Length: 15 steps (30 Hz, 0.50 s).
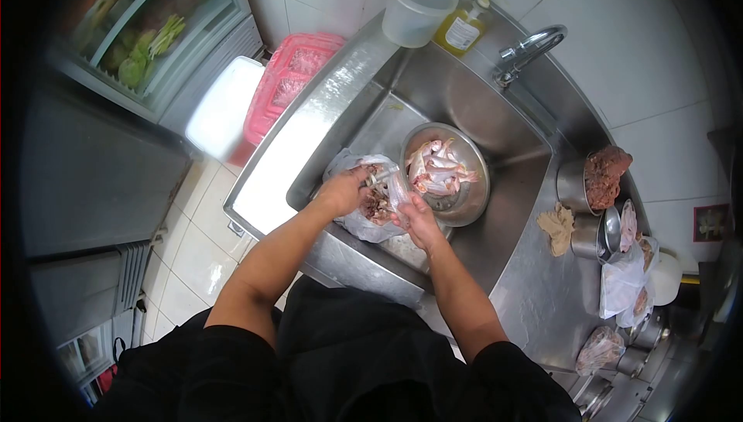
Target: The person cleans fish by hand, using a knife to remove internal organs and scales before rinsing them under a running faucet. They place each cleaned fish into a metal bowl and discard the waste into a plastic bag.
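Note:
In the sink point(503, 213), a clear plastic bag point(371, 230) holds brown and reddish pieces that look like fish scraps. My left hand point(344, 192) reaches into its opening, fingers curled at some pale pieces; what they grip is too small to make out. My right hand point(419, 222) is closed on a strip of clear plastic point(398, 188), between the bag and a round metal bowl point(481, 201). Several pale pinkish fish point(439, 168) lie in that bowl, just beyond my right hand.
A faucet point(530, 51), yellow soap bottle point(462, 29) and clear plastic tub point(419, 9) line the sink's back. On the right counter stand a metal pot of ground meat point(607, 178), a tan cloth point(556, 228) and bagged food. A red lid point(290, 74) and a glass-door fridge are at left.

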{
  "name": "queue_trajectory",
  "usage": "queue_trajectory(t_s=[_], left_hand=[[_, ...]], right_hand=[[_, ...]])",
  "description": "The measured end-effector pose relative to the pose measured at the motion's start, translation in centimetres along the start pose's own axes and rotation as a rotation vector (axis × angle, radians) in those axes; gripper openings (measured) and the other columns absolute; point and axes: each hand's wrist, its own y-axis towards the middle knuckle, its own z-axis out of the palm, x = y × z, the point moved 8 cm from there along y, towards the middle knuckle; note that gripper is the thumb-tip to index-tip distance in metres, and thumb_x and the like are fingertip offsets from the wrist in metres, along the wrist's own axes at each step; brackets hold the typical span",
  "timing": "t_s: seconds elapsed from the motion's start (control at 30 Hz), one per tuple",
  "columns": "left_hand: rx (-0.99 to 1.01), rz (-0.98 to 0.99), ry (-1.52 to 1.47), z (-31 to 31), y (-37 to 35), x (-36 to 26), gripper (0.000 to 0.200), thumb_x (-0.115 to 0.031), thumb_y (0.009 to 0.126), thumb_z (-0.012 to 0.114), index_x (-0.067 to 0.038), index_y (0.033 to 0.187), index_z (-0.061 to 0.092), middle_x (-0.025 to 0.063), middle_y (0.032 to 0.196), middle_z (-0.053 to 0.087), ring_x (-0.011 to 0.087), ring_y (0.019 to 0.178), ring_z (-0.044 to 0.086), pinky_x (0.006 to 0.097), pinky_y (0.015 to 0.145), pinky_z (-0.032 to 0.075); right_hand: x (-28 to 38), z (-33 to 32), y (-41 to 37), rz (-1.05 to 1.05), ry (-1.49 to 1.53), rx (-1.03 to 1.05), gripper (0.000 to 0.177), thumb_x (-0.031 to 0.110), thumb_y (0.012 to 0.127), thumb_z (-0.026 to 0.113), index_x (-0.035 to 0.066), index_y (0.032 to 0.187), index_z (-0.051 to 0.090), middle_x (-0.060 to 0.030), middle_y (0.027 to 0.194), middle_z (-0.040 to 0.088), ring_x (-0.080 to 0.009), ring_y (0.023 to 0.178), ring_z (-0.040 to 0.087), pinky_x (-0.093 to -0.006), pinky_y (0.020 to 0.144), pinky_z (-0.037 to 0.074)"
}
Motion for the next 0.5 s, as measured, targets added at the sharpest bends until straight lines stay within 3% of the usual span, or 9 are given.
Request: queue_trajectory(t_s=[0.03, 0.13, 0.2, 0.23, 0.33, 0.43, 0.5], left_hand=[[-0.005, 0.073, 0.043, 0.0, -0.3, -0.7, 0.049, -0.028, 0.091, 0.06, -0.024, 0.138, 0.049, 0.0236, 0.123, 0.059, 0.0397, 0.114, 0.057, 0.0461, 0.094, 0.047], [0.155, 0.051, 0.117, -0.6, -1.7, -2.5, 0.044, -0.029, 0.092, 0.059, -0.019, 0.134, 0.051, 0.0211, 0.13, 0.055, 0.0391, 0.116, 0.056, 0.046, 0.098, 0.046], [0.073, -0.064, 0.004, -1.7, -1.0, -1.6, 0.043, -0.028, 0.092, 0.059, -0.02, 0.134, 0.052, 0.0204, 0.13, 0.055, 0.0387, 0.116, 0.057, 0.0454, 0.098, 0.046], [0.031, -0.122, -0.054, -2.2, -0.8, -1.2, 0.042, -0.028, 0.092, 0.059, -0.02, 0.133, 0.052, 0.0201, 0.131, 0.055, 0.0385, 0.116, 0.057, 0.0452, 0.098, 0.046], [0.019, 0.044, 0.012, -2.5, -1.4, -2.9, 0.041, -0.027, 0.092, 0.059, -0.02, 0.132, 0.052, 0.0197, 0.13, 0.055, 0.0377, 0.115, 0.057, 0.0454, 0.097, 0.047], [0.02, 0.004, 0.087, -1.2, -1.5, -2.7, 0.041, -0.028, 0.092, 0.06, -0.021, 0.131, 0.053, 0.0183, 0.128, 0.056, 0.0365, 0.113, 0.059, 0.045, 0.094, 0.049], [0.131, 0.097, 0.19, -0.3, -2.0, -3.6, 0.04, -0.03, 0.091, 0.06, -0.021, 0.13, 0.053, 0.0175, 0.126, 0.057, 0.036, 0.111, 0.06, 0.0449, 0.092, 0.049]], right_hand=[[0.4, 0.3, -0.1, -0.009, -0.014, 0.007, 0.037, 0.017, 0.098, 0.057, 0.011, 0.133, 0.049, -0.0027, 0.096, 0.062, -0.012, 0.075, 0.059, -0.0272, 0.065, 0.052], [1.0, 0.7, -0.4, -0.018, -0.045, 0.01, 0.038, 0.018, 0.098, 0.057, 0.011, 0.135, 0.048, -0.0036, 0.089, 0.061, -0.0121, 0.069, 0.058, -0.0265, 0.061, 0.051], [0.7, 0.4, 0.0, 0.001, -0.06, -0.006, 0.038, 0.018, 0.098, 0.058, 0.01, 0.135, 0.049, -0.0038, 0.084, 0.061, -0.0123, 0.064, 0.057, -0.0265, 0.057, 0.05], [0.7, 0.3, -0.1, 0.014, -0.08, -0.007, 0.036, 0.019, 0.098, 0.058, 0.01, 0.132, 0.05, -0.0037, 0.083, 0.06, -0.0122, 0.063, 0.056, -0.0268, 0.055, 0.049], [0.4, 0.3, -0.2, 0.05, -0.164, -0.014, 0.028, 0.02, 0.098, 0.059, 0.008, 0.123, 0.053, -0.0036, 0.08, 0.059, -0.012, 0.059, 0.054, -0.0277, 0.05, 0.047], [0.6, 0.4, -0.1, 0.061, -0.282, -0.038, 0.019, 0.021, 0.098, 0.06, 0.008, 0.11, 0.056, -0.0033, 0.078, 0.058, -0.0118, 0.056, 0.053, -0.0284, 0.045, 0.045], [0.9, 0.3, -0.1, 0.065, -0.353, -0.067, 0.016, 0.022, 0.098, 0.059, 0.007, 0.103, 0.056, -0.0031, 0.076, 0.057, -0.0117, 0.054, 0.053, -0.029, 0.043, 0.043]])
